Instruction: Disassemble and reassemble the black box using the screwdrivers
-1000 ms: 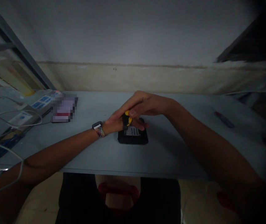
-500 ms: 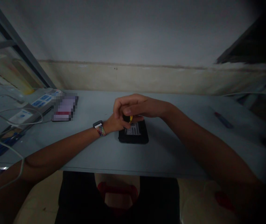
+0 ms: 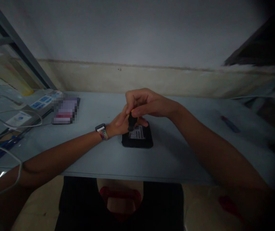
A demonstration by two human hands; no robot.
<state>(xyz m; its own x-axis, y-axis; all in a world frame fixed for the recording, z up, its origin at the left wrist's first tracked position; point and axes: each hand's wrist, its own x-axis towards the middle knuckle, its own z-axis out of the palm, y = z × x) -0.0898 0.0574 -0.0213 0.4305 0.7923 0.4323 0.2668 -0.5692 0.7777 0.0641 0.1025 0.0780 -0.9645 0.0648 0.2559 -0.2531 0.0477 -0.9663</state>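
Observation:
A black flat device with a white label (image 3: pixel 137 138) lies on the pale blue table (image 3: pixel 103 157). My right hand (image 3: pixel 149 104) is closed on a small screwdriver with a black and yellow handle (image 3: pixel 132 121), held upright with its tip down on the device's far edge. My left hand (image 3: pixel 119 123), with a watch on a striped band at the wrist, rests against the device's far left side, fingers curled by the screwdriver; what they press is hidden under my right hand.
A blurred-out flat object (image 3: pixel 65 110) lies at the left. Beyond it sit a power strip (image 3: pixel 39 104) and white cables (image 3: pixel 4 128). A dark pen (image 3: pixel 227 123) lies at the right. A wall runs along the table's far edge.
My right hand has risen and turned on the screwdriver handle, which stands more upright now. The left hand stays by the device.

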